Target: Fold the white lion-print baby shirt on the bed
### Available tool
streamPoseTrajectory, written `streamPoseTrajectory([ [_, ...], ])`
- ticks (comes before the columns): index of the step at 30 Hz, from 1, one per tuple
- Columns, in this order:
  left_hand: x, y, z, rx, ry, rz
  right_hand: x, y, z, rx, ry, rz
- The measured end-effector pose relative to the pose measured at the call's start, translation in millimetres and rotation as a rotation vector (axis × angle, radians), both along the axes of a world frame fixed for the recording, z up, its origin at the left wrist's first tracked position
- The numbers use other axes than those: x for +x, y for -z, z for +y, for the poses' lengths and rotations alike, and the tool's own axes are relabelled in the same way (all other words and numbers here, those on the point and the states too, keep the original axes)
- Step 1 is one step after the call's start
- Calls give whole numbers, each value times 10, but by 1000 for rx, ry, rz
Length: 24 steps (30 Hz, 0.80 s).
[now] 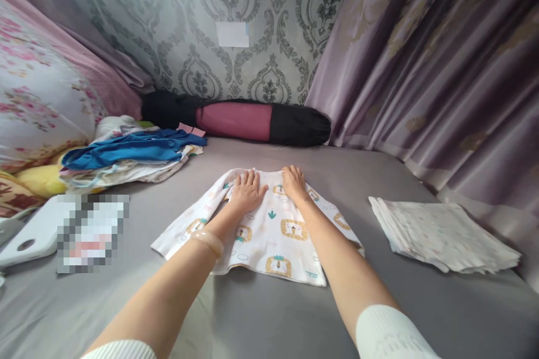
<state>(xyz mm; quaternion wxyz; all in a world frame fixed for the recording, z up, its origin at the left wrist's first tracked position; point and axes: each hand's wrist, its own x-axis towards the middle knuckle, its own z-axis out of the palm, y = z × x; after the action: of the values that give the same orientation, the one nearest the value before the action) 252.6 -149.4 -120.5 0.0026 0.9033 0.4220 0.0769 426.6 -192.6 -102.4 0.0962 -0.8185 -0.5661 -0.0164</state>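
Observation:
A small white long-sleeved shirt [261, 241] with yellow lion faces and green leaf prints lies spread on the grey sheet, its neck edge away from me and its hem towards me. My left hand [247, 190] rests flat on the shirt's upper left, fingers stretched out and a little apart. At the right shoulder, beside the neckline, my right hand [293, 181] has its fingers curled on the fabric; the fingertips are partly hidden. The shirt's sleeves slant out to both sides, the right one partly behind my forearm.
To the right lies a stack of folded pale cloths [442, 233]. At left are a heap of clothes [135, 148], a white device [37, 230] and a blurred-out flat object [93, 234]. A black and maroon roll [236, 119] lies along the wall, and a curtain [421, 67] hangs at right.

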Motion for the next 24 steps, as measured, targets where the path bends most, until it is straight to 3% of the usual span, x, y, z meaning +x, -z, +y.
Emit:
streamPoseTrajectory([
  [10,-19,-53,1,-37,9,33,340,-134,-176,-16,-38,336],
  [17,-30,-41,10,0,16,27,738,-210,-763,-33,101,528],
  [24,-18,-57,0,-21,-4,71,911,-319,-1386,-61,211,691],
])
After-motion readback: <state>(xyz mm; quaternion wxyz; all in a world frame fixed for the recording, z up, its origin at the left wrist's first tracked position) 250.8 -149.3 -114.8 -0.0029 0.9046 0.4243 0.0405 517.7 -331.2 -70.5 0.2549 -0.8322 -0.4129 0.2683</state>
